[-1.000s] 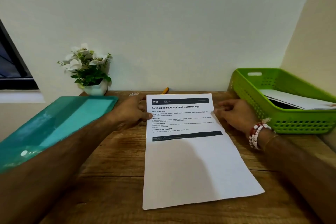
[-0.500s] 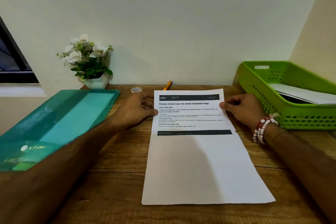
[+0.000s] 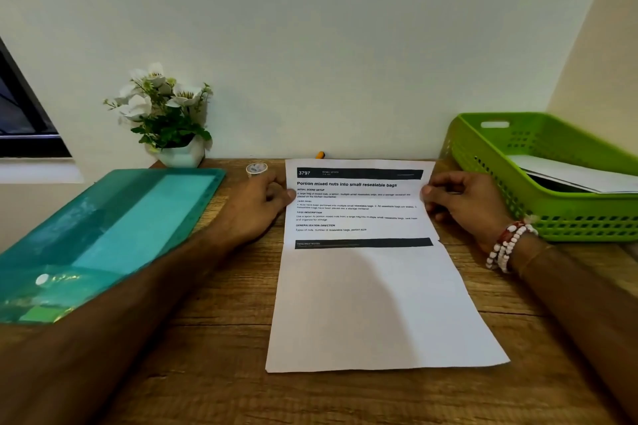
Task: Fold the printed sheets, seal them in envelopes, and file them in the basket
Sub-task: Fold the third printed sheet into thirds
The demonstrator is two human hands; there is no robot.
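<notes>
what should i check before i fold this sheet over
1. Left hand pinches the left edge of the printed sheet: ok.
2. Right hand pinches the right edge at about the same height: ok.
3. Near half of the sheet lies flat on the table, nothing on it: ok.
4. Tape roll sits apart from the sheet: ok.
5. Envelope at hand: cannot tell; what the teal folder holds is unclear.
6. Basket has room: ok.
</notes>
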